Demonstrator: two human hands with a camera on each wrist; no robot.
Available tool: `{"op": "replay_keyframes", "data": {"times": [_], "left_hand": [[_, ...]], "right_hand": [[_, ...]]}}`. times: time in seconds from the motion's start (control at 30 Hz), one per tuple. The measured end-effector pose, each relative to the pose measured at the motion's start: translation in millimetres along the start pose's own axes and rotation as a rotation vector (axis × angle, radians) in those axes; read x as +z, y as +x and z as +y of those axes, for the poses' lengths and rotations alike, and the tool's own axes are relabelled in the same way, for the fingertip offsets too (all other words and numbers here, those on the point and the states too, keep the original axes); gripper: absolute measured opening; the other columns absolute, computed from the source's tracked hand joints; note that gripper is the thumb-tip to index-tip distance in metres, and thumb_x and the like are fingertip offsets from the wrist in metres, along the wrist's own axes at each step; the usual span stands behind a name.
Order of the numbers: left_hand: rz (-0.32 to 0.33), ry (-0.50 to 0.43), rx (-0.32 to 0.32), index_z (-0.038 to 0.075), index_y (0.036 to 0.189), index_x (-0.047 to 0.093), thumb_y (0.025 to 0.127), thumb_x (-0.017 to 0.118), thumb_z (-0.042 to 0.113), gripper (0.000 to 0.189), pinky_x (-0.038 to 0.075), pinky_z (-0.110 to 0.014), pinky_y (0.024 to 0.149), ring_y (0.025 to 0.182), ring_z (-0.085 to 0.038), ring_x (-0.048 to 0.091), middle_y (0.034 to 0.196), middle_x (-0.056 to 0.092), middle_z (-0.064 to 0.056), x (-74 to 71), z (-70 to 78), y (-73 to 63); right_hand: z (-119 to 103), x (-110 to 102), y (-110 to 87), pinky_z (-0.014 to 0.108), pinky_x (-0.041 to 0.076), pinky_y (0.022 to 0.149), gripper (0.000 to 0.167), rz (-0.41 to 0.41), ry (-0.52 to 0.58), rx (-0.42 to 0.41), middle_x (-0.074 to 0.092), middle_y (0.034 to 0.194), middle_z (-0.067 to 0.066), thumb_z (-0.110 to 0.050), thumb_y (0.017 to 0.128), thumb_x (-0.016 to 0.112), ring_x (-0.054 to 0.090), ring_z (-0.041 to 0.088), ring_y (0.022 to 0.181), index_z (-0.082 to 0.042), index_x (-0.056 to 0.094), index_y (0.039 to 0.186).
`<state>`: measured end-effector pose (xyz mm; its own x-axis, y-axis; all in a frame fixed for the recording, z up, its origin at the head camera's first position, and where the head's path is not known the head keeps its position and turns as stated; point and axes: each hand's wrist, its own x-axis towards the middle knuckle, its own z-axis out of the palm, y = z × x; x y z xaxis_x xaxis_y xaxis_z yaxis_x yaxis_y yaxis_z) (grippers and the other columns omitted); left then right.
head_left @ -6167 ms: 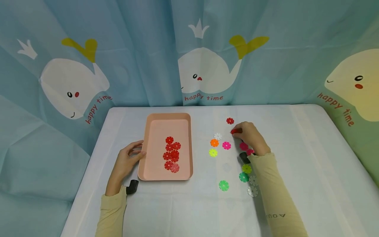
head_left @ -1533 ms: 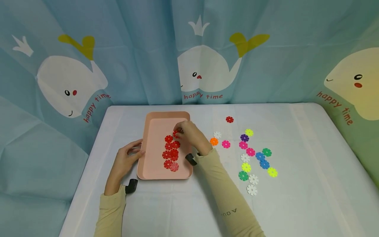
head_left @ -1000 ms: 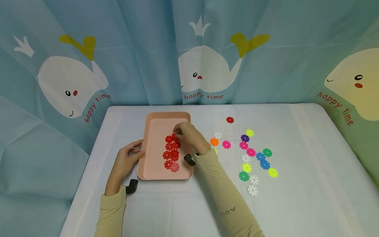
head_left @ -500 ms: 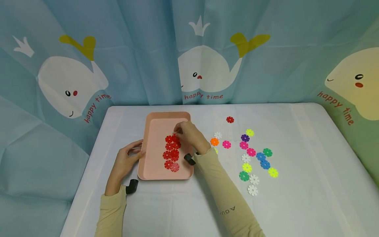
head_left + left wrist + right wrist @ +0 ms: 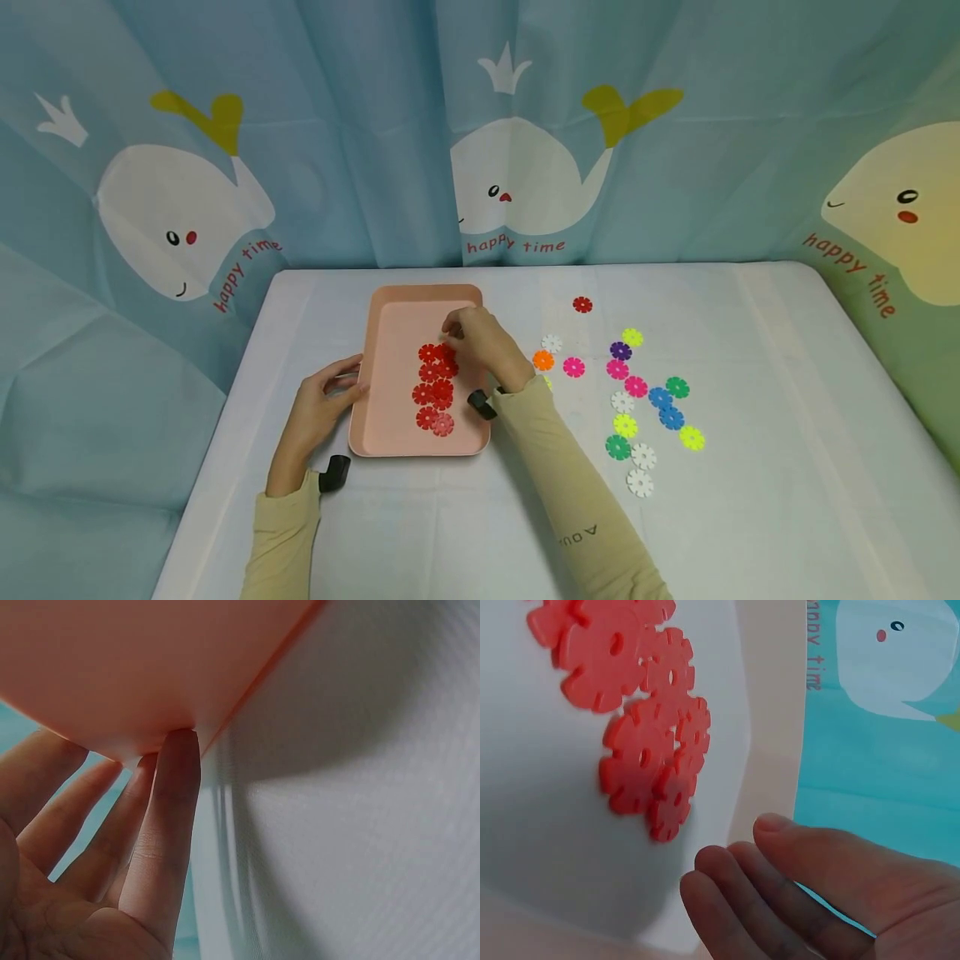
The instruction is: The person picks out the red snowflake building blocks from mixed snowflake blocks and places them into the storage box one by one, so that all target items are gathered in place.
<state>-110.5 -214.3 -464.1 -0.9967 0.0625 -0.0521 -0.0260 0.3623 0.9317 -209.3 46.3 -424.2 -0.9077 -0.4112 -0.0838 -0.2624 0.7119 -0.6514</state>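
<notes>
The person's left hand rests at the left edge of a pink tray; its fairly straight fingers touch the tray's rim in the left wrist view. Over the tray's upper right part is the right hand, its fingertips just above red notched plastic discs. Nothing shows between those fingers in the right wrist view, where the thumb stands apart from them. The discs lie flat in a cluster, some overlapping. The hand partly covers the uppermost ones.
One red disc lies on the white table at the back. Several notched discs in other colours, such as a purple disc and a blue disc, are scattered right of the tray. A whale-print curtain hangs behind.
Earlier the right hand pinched a red disc over the table, then carried it left into the tray. That disc is now among the others and the fingers have come off it. The left hand stayed.
</notes>
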Motion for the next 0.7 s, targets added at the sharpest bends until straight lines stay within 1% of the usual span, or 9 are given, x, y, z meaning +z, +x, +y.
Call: {"op": "replay_keyframes", "data": {"times": [0.1,0.23,0.33,0.5,0.7], "left_hand": [[-0.003,0.005,0.005,0.0,0.144,0.05,0.095,0.069,0.012,0.055,0.045,-0.01,0.085,0.119,-0.035,0.059,0.141,0.053,-0.023,0.0,-1.1,0.3],[-0.002,-0.01,0.001,0.002,0.143,0.052,0.094,0.069,0.013,0.053,0.045,-0.01,0.084,0.119,-0.036,0.059,0.141,0.055,-0.021,0.2,-1.1,-0.3],[0.003,-0.006,0.005,0.003,0.142,0.053,0.094,0.069,0.013,0.052,0.045,-0.009,0.085,0.118,-0.037,0.06,0.139,0.056,-0.021,0.1,-1.6,-0.4],[0.008,0.014,0.01,0.003,0.142,0.053,0.094,0.069,0.013,0.051,0.044,-0.009,0.085,0.117,-0.036,0.06,0.136,0.058,-0.022,-0.2,-2.2,-0.3],[0.004,0.002,0.003,0.004,0.143,0.053,0.094,0.069,0.013,0.052,0.044,-0.009,0.086,0.119,-0.036,0.06,0.139,0.056,-0.021,-0.1,-0.5,-0.8]], "right_hand": [[-0.4,-3.4,-1.5,0.033,0.055,0.086,0.015,0.0,0.001,0.009,0.072,0.098,0.012,-0.009,0.093,0.07,0.065,0.023,0.089,0.001,0.072,0.104],[0.1,-9.3,-3.9,0.034,0.055,0.087,0.018,-0.009,0.007,0.022,0.071,0.1,0.013,-0.01,0.094,0.069,0.064,0.024,0.092,0.001,0.071,0.108],[1.6,-14.0,-5.9,0.035,0.054,0.088,0.019,-0.003,0.009,0.01,0.072,0.101,0.013,-0.009,0.094,0.069,0.065,0.025,0.094,0.002,0.071,0.11],[6.5,-21.7,-9.0,0.035,0.055,0.087,0.017,0.033,0.0,-0.027,0.072,0.102,0.015,-0.006,0.094,0.067,0.068,0.025,0.095,0.003,0.07,0.109],[13.6,-30.8,-11.8,0.035,0.056,0.083,0.018,0.045,0.0,-0.034,0.072,0.101,0.015,-0.006,0.094,0.066,0.068,0.025,0.093,0.004,0.07,0.109]]}}
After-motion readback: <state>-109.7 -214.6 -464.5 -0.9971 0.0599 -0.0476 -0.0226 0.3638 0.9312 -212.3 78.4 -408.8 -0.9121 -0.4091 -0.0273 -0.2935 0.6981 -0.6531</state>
